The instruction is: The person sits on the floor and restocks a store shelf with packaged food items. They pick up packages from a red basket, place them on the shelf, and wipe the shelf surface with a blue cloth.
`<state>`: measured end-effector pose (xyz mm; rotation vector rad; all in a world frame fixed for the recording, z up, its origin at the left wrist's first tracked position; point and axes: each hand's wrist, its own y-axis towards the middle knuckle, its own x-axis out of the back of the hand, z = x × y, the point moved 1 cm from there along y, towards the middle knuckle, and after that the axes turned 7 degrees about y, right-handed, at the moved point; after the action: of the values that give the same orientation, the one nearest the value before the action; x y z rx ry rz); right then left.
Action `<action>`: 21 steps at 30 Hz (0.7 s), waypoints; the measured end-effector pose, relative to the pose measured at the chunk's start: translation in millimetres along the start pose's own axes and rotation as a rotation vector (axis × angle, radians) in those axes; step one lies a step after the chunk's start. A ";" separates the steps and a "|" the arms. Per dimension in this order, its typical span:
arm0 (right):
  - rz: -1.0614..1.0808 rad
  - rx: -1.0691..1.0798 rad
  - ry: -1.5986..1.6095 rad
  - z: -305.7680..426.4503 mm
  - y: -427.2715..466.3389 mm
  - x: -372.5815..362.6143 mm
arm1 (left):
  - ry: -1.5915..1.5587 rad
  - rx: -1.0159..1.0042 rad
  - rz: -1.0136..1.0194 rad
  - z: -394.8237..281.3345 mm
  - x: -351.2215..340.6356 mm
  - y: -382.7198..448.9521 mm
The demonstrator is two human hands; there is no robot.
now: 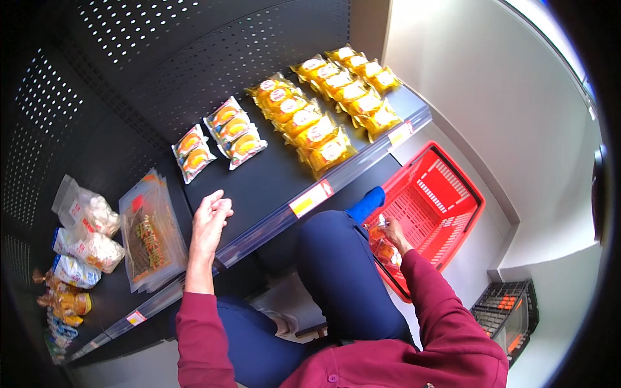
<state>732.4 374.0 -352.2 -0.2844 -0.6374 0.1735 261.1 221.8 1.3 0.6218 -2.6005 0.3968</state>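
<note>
My left hand [208, 218] hovers over the front part of the dark shelf [218, 194], fingers loosely curled with no item seen in them. Beyond it lie two short rows of white-wrapped snack packs [235, 130]. Farther right, yellow-wrapped packs [305, 116] stand in longer rows. My right hand [395, 232] reaches into the red plastic shopping basket [473, 211], its fingers at a clear-and-orange wrapped pack [376, 227]. Another wrapped pack [389, 253] lies beside that hand. Whether the fingers grip the pack is not clear.
Flat clear bags of dark food [153, 233] and several bagged goods [99, 250] occupy the shelf's left side. Price labels [310, 198] line its front edge. A perforated back panel [194, 68] rises behind. My bent knee is between shelf and basket; a black crate [504, 310] stands lower right.
</note>
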 end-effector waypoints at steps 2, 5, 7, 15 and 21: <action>-0.066 0.026 -0.068 1.9 -4.5 4.0 | 0.003 -0.007 -0.001 -1.4 -2.4 1.6; -0.186 0.091 -0.107 11.2 -6.1 10.5 | -0.018 -0.020 -0.020 -2.9 0.1 -1.0; -0.283 0.201 -0.084 28.7 -10.6 24.5 | -0.033 -0.032 -0.027 -4.0 -1.8 0.6; -0.182 0.623 0.647 289.2 -91.3 93.1 | -0.099 -0.125 -0.135 -0.6 -11.9 25.7; 0.200 0.960 0.408 449.9 -137.8 41.8 | -0.190 -0.140 -0.110 -13.1 -17.4 38.9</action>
<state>502.1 347.1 59.4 0.5384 -0.0712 0.5709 260.8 266.2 -2.3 0.7834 -2.7274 0.1246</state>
